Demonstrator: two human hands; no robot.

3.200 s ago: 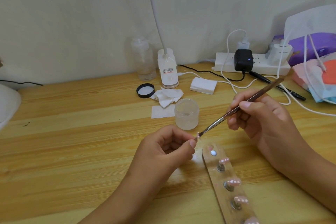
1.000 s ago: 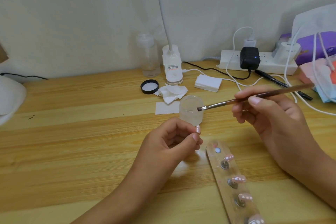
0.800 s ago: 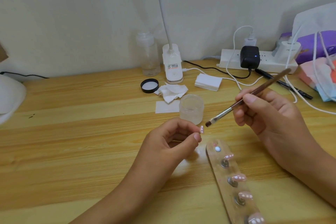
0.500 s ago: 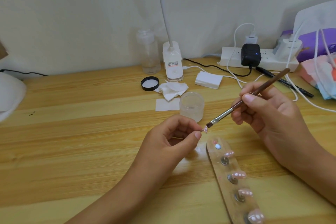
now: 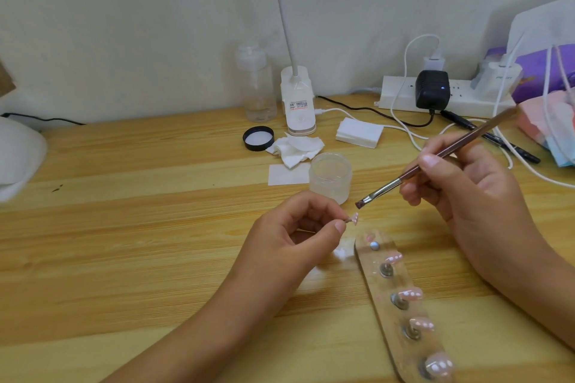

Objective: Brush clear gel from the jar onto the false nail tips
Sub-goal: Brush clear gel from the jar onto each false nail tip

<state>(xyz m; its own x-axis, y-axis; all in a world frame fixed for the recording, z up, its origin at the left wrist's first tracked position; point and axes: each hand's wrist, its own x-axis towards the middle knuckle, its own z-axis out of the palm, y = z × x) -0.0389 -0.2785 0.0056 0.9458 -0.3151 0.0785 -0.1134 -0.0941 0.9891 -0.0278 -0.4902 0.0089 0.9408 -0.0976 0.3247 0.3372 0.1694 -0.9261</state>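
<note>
Over wooden desk [image 5: 124,242], left grip [image 5: 292,236] pinches a nail tip [image 5: 354,218]; right grip [image 5: 473,196] holds the brush [image 5: 385,187].

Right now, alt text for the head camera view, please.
The left hand pinches the stem of a pink nail tip while the right hand holds a brush above it, not touching. An open gel jar stands behind on the wooden desk; a strip holding more tips lies nearby.

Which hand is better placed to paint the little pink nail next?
The right hand: it grips the brush, whose bristles sit just above the nail tip. The left hand is busy holding that tip.
</note>
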